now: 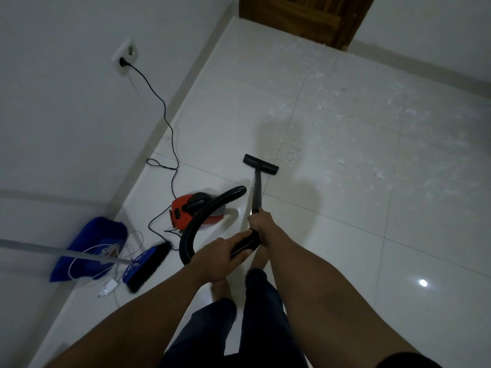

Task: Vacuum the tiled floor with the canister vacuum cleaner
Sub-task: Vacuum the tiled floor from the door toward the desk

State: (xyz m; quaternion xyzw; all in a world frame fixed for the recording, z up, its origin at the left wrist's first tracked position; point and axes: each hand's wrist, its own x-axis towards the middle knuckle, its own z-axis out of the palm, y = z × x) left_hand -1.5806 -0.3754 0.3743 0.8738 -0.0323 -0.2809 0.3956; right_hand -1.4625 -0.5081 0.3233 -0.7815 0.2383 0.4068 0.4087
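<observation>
Right hand (261,224) curled round the wand (256,192), left hand (221,258) wrapped round the hose (230,194); nozzle (260,164) down on the floor (345,235) beside white scraps (291,153), red vacuum cleaner (186,208) near the floor's left edge.

Open tiled floor (345,221) fills the frame's right; the canister (186,208), cord (170,134), broom (148,266) and dustpan (90,245) crowd the lower left.

Both arms are seen uncovered, from the left hand (220,257) and the right hand (261,224) up past the elbows. The edge of a dark sleeve (409,361) is seen on the right upper arm. The legs are covered by dark blue trousers (212,333), whose length cannot be told. The feet (221,290) are bare.
</observation>
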